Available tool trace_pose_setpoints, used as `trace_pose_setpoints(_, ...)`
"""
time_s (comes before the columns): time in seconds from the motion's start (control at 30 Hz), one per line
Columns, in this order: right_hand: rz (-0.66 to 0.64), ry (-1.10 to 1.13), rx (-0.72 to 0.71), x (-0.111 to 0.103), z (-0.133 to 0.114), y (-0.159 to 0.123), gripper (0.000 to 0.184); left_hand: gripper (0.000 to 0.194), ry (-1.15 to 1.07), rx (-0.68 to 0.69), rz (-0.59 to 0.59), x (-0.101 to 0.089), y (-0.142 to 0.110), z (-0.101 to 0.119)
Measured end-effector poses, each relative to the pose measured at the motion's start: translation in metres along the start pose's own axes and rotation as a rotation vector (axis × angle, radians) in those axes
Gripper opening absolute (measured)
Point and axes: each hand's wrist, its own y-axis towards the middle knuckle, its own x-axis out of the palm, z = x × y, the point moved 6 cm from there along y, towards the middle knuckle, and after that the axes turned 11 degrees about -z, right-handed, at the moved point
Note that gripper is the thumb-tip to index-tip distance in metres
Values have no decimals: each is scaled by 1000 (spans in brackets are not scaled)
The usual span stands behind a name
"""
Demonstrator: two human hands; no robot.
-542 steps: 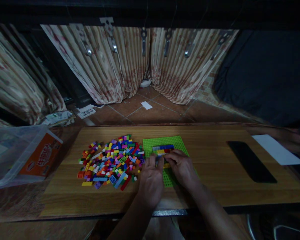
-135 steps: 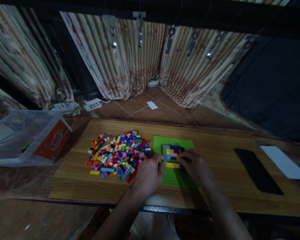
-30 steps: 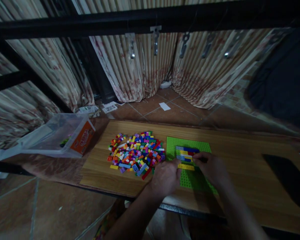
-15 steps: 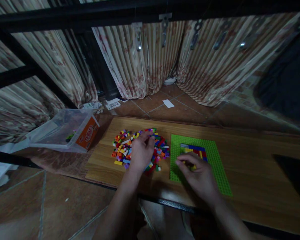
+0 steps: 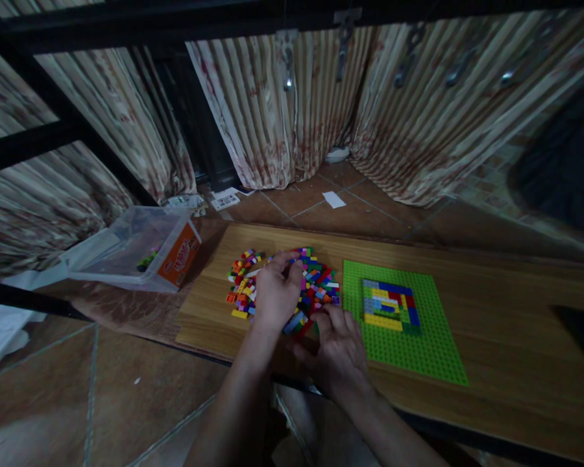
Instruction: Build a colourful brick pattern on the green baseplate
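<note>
A pile of small multicoloured toy bricks (image 5: 246,285) is spread on the wooden tabletop. My left hand (image 5: 276,295) is over the pile, its fingers bent and the thumb close to the fingertips; whatever is between them is too small to make out. At the near right edge of the pile, my right hand (image 5: 339,353) is low, with the thumb apart from the bent fingers and nothing visible in it. To its right lies a green baseplate (image 5: 433,347). On the plate sits a rectangular brick build (image 5: 389,306) in grey, blue, red and yellow.
A clear plastic bin (image 5: 131,253) with an orange label and some bricks inside stands on the left. A dark flat object (image 5: 581,334) lies at the table's right end. Striped curtains (image 5: 272,117) hang behind, with papers (image 5: 225,200) on the tiled floor.
My right hand has moved left from the brick build to the edge of the pile, uncovering the build. My left hand has stayed over the pile. The view has shifted slightly.
</note>
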Motion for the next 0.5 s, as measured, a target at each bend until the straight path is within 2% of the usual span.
trace_pose_setpoints(0.17,-20,52,-5,1,0,2,41,24,90,-16,-31,1,-1,-1)
trace_pose_setpoints(0.33,14,152,-18,-14,11,8,41,24,129,-27,-97,5,-1,0)
trace_pose_setpoints(0.5,65,244,23,-31,33,12,38,22,152,-33,-235,16,-2,2)
